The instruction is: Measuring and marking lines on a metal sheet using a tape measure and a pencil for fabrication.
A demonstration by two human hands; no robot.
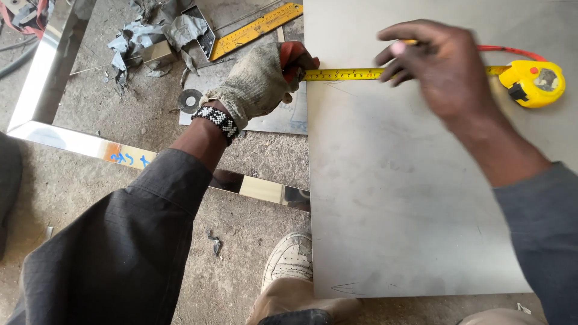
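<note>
A: How are the fingers of the left hand [259, 81] set?

B: They are curled closed inside a worn fabric glove, and the end of the yellow tape blade [343, 74] is pinched against the left edge of the grey metal sheet [409, 198], in the upper middle of the frame. A beaded black-and-white wristband [218, 122] is seen just below the glove.

A: And the right hand [439, 69]?

B: It is bare, and its fingers are bent loosely over the blade in the upper right. Something pink-tipped is glimpsed between them, but whether it is truly gripped cannot be told; the hand is blurred.

A: Where is the tape measure found?

B: The blade is stretched flat across the top of the sheet, and its yellow case [533, 83] is lying on the sheet at the far right, beyond the right hand.

A: What is seen around them?

B: A polished metal frame [72, 141] is laid on the concrete floor at the left, a yellow ruler [256, 29] and crumpled scraps [150, 36] at the upper left, and a white shoe [290, 257] at the bottom edge of the sheet.
</note>
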